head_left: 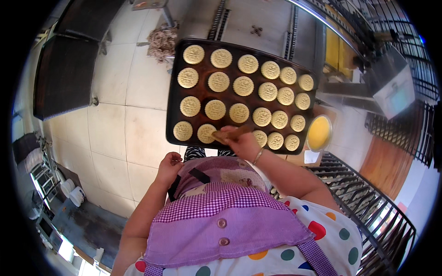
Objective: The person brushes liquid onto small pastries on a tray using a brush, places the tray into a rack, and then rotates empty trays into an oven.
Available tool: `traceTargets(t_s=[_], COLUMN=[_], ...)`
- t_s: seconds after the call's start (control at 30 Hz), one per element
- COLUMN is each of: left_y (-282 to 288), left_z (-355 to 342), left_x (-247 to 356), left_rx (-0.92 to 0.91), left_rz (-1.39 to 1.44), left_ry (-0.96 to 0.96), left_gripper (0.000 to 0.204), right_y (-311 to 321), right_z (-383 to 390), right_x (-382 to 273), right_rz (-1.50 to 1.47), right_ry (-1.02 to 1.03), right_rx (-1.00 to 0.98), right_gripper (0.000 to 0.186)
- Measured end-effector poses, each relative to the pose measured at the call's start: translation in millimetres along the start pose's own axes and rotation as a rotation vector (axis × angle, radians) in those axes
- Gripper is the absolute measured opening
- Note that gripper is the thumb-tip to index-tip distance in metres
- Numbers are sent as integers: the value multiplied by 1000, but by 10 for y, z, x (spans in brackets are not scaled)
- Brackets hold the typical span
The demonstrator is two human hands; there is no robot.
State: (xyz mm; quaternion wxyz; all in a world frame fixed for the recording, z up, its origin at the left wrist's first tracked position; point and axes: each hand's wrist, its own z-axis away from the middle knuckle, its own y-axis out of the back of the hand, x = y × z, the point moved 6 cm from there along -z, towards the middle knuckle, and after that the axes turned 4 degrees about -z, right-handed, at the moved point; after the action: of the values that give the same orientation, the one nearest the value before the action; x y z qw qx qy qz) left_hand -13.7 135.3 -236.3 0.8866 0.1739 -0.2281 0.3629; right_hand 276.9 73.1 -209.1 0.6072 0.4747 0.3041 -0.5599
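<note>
A dark baking tray [202, 94] lies in front of me, set with rows of round pale-yellow pastries stamped with a raised pattern. Over its near edge, my right hand [245, 146] is closed around a brown pastry brush [222, 136]. The brush's tip meets a pastry [206, 133] in the nearest row, second from the left. Just short of the tray's near left corner, my left hand [169, 166] hangs by my apron, fingers loosely bent and apart, holding nothing. A bowl of yellow liquid [319, 133] stands beside the tray's right end.
Under the bowl is a brown board or box [304, 158]. A black metal rack [363, 202] holding trays stands at my right. Beyond the tray is a metal machine [262, 27] with chain tracks. Dark cabinets [64, 73] stand at left on the tiled floor [110, 133].
</note>
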Motion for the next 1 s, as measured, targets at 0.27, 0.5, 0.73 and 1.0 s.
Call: traceTargets(t_s=[0.27, 0.5, 0.73, 1.0], left_y=[-530, -1046, -1336, -1207], left_z=[-97, -91, -46, -64], left_x=[311, 371, 450, 346], left_rx=[-46, -95, -99, -134], left_rz=[7, -55, -87, -218], left_ry=[-38, -25, -24, -46], left_gripper=[29, 24, 25, 28], right_y=[2894, 1596, 3182, 3718], right_z=[-151, 1227, 281, -19], right_x=[684, 771, 1006, 1146], right_rz=[563, 213, 168, 391], right_ry=[-88, 28, 72, 45], right_rx=[670, 144, 538, 732], right_gripper=[36, 29, 28, 27])
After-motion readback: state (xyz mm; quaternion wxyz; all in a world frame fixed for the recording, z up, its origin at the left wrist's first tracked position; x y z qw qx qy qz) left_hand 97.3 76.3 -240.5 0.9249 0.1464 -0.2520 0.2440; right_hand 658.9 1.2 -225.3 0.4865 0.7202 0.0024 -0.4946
